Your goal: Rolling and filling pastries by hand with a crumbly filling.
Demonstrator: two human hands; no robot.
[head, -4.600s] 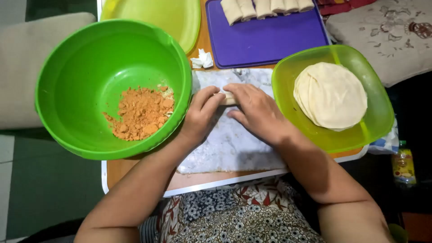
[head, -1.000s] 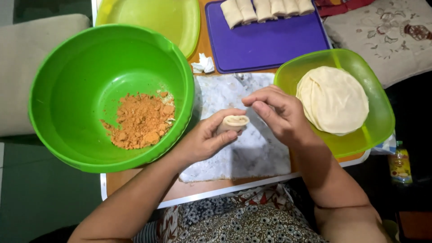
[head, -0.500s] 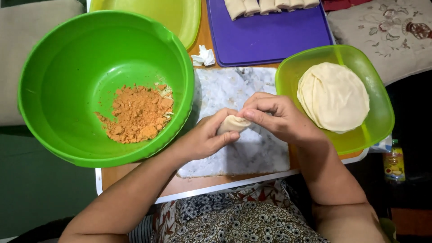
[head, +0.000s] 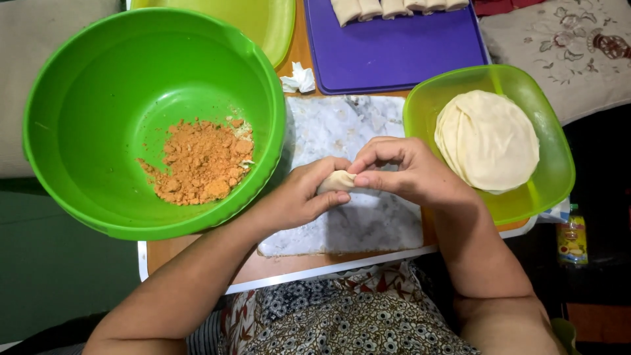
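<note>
Both hands meet over a marbled grey-white board [head: 368, 227]. My left hand [head: 299, 197] cradles a small pale rolled wrapper [head: 337, 181] from below. My right hand [head: 404, 172] pinches the roll's right end with fingertips and thumb. To the left stands a big green bowl [head: 79, 98] with a heap of orange crumbly filling [head: 200, 161]. A lime square dish [head: 545, 190] at the right holds a stack of round pale wrappers [head: 490, 139].
A purple tray [head: 394, 56] at the back carries several finished rolls [head: 388, 8]. A crumpled tissue [head: 299, 79] lies beside it, and a lime plate [head: 263, 23] sits behind the bowl. A patterned cushion [head: 565, 46] is at the far right; a small bottle [head: 572, 240] stands below the table edge.
Earlier both hands pressed the roll flat on the board. Now it is lifted off the board, held in my left hand, with my right fingers pinching its end.
</note>
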